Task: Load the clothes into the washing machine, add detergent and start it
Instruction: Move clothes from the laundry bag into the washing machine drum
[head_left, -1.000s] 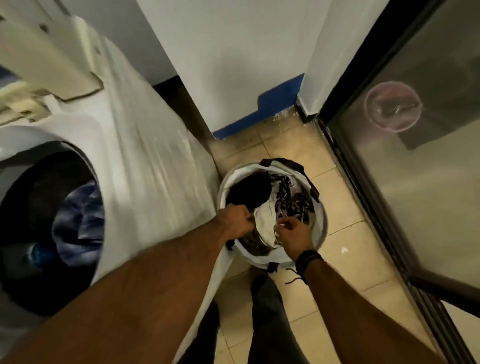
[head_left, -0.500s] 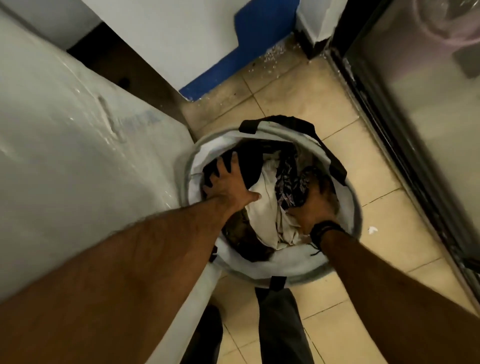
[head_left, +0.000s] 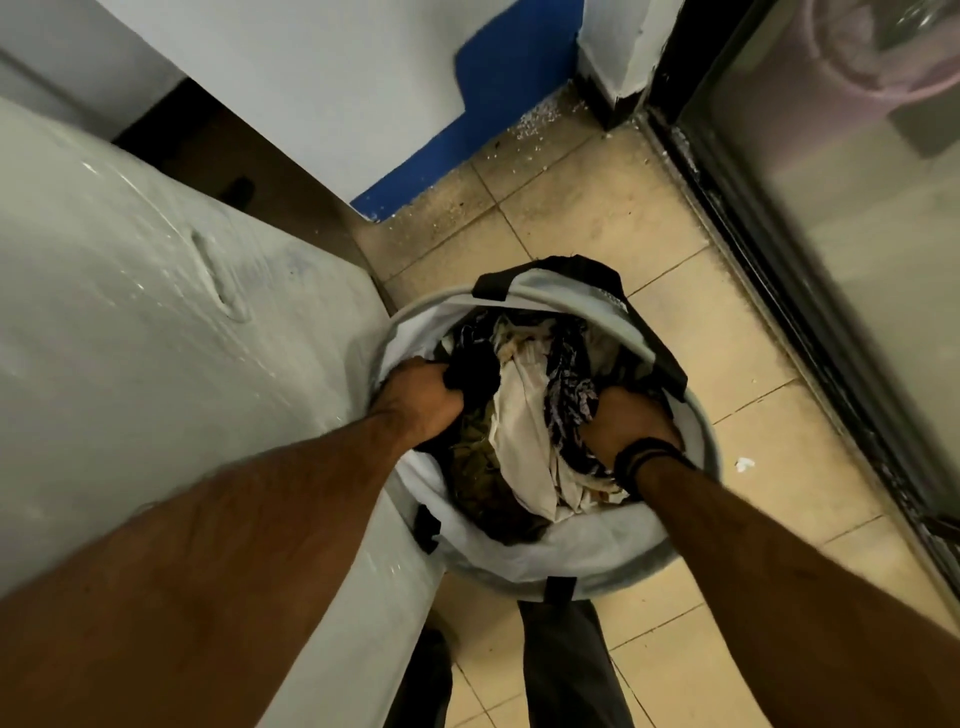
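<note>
- The laundry basket (head_left: 582, 564) stands on the floor (head_left: 587, 228), just right of the washing machine (head_left: 130, 332) and touching its side.
- A pile of clothes (head_left: 524, 415) lies in the basket.
- The left hand (head_left: 423, 397) is in the basket's left side, the right hand (head_left: 626, 423) in its right side, the clothes between them.
- A glass door (head_left: 841, 260) stands right of the basket.
- A wall (head_left: 332, 88) rises behind it.

Both arms reach down; left hand (head_left: 423, 397) and right hand (head_left: 621, 421) fisted, gripping.
</note>
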